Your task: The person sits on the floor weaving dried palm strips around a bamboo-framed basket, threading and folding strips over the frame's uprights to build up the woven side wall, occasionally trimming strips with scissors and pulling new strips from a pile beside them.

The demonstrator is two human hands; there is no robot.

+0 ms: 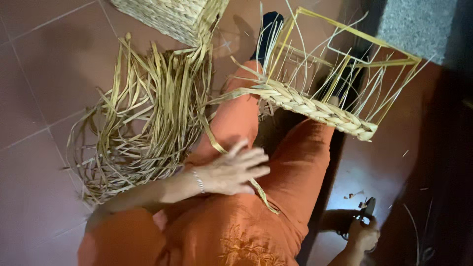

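Left hand (231, 172) lay open on one strip (213, 140) over lap. Right hand (363, 232) clenched one cutter (367, 207). Two baskets: one unfinished (315, 108), one woven (172, 17). One straw pile (143, 118).

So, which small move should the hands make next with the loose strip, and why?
Probably the left hand should close on the loose strip lying across the thigh. That hand is open above it, with no grip yet, and the strip runs up to the woven edge of the half-made basket on the knees. The right hand already holds small cutters low at the side.
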